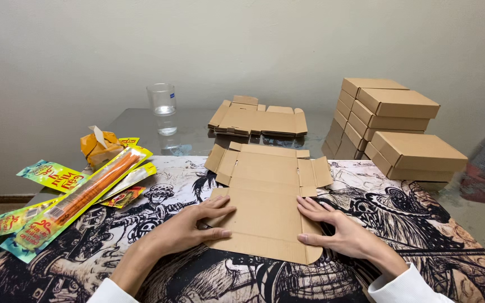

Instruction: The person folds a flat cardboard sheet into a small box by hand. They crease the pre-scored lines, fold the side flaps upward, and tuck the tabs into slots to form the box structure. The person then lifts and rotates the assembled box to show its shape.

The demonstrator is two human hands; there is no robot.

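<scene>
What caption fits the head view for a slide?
Both hands, left and right, press a flat cardboard box blank on a patterned mat.

Head camera looks down, close over table (141, 120).

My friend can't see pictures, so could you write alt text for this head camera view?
Two bare hands, left hand and right hand, press flat on an unfolded brown cardboard box blank lying on a black-and-white illustrated table mat. Finished brown cardboard boxes are stacked at right.
</scene>
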